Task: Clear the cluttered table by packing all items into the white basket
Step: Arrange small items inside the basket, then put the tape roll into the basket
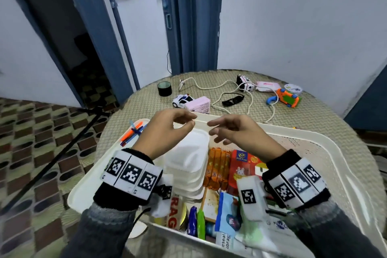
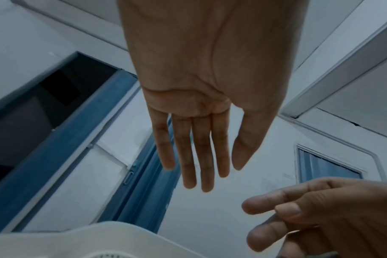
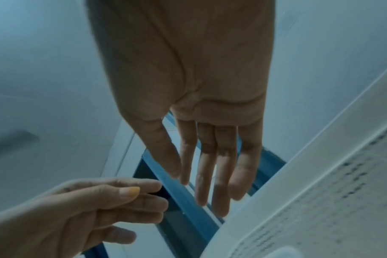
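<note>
Both hands hover above the far rim of the white perforated plastic basket (image 1: 326, 148), which stands at the near side of the round table with a woven beige cover (image 1: 209, 81); the left hand (image 1: 165, 130) is empty, its fingers relaxed and nearly straight in the left wrist view, thumb and forefinger close together in the head view but pinching nothing that shows; the right hand (image 1: 240, 132) is likewise released and empty, fingers loosely extended toward the left hand, the fingertips of the two hands near one another but apart; inside the basket lie a stack of white lidded plastic food tubs (image 1: 188, 161), a row of orange snack sticks (image 1: 217, 167) just beside them, a red packet with a rabbit picture (image 1: 243, 165), a blue pouch (image 1: 227, 213) and other packets at the near end, too crowded to tell apart; a bundle of orange and blue pens (image 1: 134, 132) lies at the basket's far left corner, whether inside or on the rim I cannot tell; still out on the table beyond the basket are a black cylindrical tape roll (image 1: 164, 88), a white toy police car (image 1: 182, 100) touching a pink rectangular box (image 1: 199, 104), a pair of black sunglasses (image 1: 232, 99), a long white cable (image 1: 211, 86), a black-and-white toy camera (image 1: 245, 84), a pink wipes pack (image 1: 268, 86) and an orange and green toy vehicle (image 1: 287, 99).
</note>
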`<move>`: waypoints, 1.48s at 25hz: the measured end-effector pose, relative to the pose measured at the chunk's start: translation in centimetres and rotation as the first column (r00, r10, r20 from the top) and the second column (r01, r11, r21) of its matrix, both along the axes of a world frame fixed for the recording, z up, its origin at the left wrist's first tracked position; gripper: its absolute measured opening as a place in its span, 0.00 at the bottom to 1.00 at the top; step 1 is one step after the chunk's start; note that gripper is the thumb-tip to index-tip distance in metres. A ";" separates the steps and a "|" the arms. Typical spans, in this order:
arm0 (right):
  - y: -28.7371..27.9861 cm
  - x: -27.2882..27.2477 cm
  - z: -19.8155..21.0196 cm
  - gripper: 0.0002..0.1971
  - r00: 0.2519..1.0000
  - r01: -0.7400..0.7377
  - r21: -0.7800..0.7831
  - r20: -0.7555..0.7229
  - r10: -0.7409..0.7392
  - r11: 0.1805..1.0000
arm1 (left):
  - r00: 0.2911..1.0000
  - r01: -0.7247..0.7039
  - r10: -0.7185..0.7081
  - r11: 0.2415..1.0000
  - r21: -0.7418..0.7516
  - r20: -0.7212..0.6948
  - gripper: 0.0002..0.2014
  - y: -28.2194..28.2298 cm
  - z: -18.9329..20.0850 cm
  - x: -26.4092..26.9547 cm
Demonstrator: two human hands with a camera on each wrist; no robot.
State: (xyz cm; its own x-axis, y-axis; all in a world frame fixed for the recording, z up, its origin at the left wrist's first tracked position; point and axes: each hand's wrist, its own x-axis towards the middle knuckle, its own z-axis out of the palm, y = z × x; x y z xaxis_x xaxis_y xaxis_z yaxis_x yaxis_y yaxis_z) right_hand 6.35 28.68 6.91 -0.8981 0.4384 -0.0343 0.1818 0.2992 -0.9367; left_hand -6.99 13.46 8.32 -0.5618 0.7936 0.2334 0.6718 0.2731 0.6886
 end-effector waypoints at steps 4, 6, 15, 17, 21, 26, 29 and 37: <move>-4.3 -2.9 2.0 0.11 0.992 -0.028 -0.170 -0.127 0.007 0.985 | 0.977 -0.211 0.209 0.967 0.140 0.033 0.10 -5.7 0.9 -0.5; -7.5 -5.0 2.7 0.11 0.985 -0.090 -0.259 -0.165 0.048 0.962 | 0.946 -0.323 0.320 0.927 0.190 0.043 0.10 -9.4 0.8 -1.0; -25.1 -15.9 -0.2 0.10 0.928 -0.371 -0.328 -0.161 0.336 0.869 | 0.763 -0.646 0.625 0.748 0.151 0.165 0.11 -27.7 -2.7 -5.2; -28.5 -18.7 -2.4 0.11 0.918 -0.396 -0.292 -0.124 0.376 0.871 | 0.733 -0.678 0.651 0.725 0.124 0.197 0.12 -31.9 -4.1 -7.0; -33.2 -24.5 -7.8 0.14 0.918 -0.392 -0.223 -0.030 0.396 0.893 | 0.700 -0.695 0.667 0.718 0.033 0.255 0.12 -39.6 -6.9 -10.7; -36.4 -29.3 -14.1 0.14 0.918 -0.343 -0.201 0.133 0.373 0.918 | 0.671 -0.664 0.660 0.737 -0.123 0.338 0.12 -46.4 -11.9 -15.4; -36.9 -31.8 -17.3 0.15 0.907 -0.328 -0.203 0.207 0.368 0.923 | 0.637 -0.661 0.658 0.734 -0.155 0.402 0.12 -48.2 -14.7 -18.3; -35.5 -39.8 -24.7 0.14 0.916 -0.095 -0.296 0.347 0.200 0.950 | 0.675 -0.560 0.602 0.794 -0.236 0.426 0.10 -47.6 -19.1 -32.1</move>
